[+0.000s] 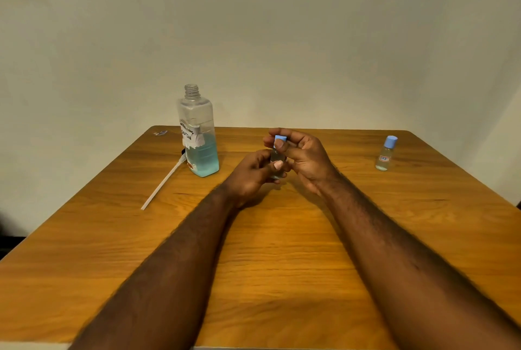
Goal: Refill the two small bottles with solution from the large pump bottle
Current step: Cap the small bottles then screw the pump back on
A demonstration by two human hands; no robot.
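Gripping the small bottle (276, 165) upright above the bench (282, 251), the left hand (253, 172) steadies its body; the right hand (298, 152) pinches the blue cap (280, 139). Turn only the cap, keeping the bottle vertical. The large pump bottle (198, 135) stands open, left.

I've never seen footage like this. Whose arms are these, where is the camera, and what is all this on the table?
There is no machine: a person wears a camera on the head, looking down at their own bare arms. On the wooden table stands a large bottle, neck open, partly full of blue liquid. Its pump, with a long tube, lies beside it. The left hand grips a small bottle, while the right hand pinches its blue cap. A second small bottle, capped, stands to the right.
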